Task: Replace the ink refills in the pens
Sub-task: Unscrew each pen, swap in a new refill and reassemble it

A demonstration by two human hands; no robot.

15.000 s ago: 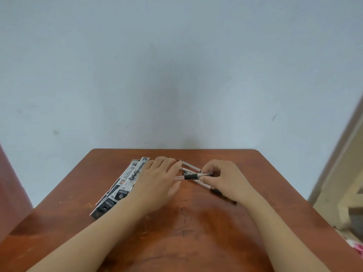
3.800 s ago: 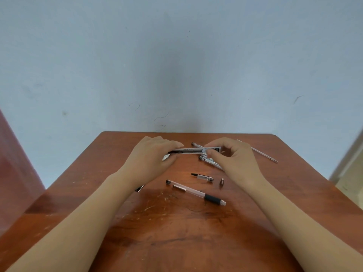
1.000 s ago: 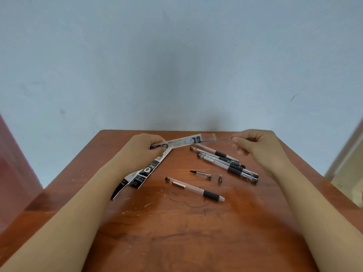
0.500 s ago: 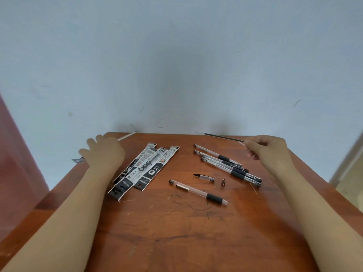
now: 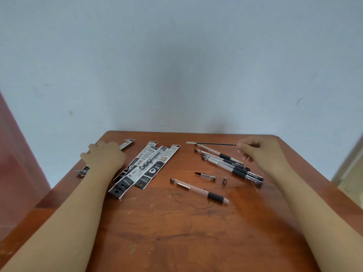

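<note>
Far left, the left hand [image 5: 104, 158] lies back-up on an opened wrapper strip [image 5: 127, 143] at the left edge of the wooden table [image 5: 176, 232]. The strip passes under the hand, and 1 end projects on each side. The fingers bend down over the strip, but it cannot be told whether they grip it. Just right of the hand, a fanned stack of refill packs [image 5: 149, 167], at least 3, lies diagonally with the black header ends nearest. The packs are black and white with square code patches toward the far ends. The large figures read roughly "600", with an "8" beside a white dot on the rightmost pack. The small print is not legible. Near centre lies 1 clear pen barrel [image 5: 198, 190] with a black grip, open at the grip end. Beyond it are a short clear piece with a black point [image 5: 205, 176] and, to its right, a small metal cone tip [image 5: 225, 181]. Further right, a group of clear pens [image 5: 229, 165] with black grips lies side by side, touching. At the far right, the right hand [image 5: 261, 154] pinches 1 end of a thin dark refill [image 5: 212, 143] between thumb and forefinger. The refill is held level and points left, just beyond the group of pens. The other fingers are loosely curled.
</note>
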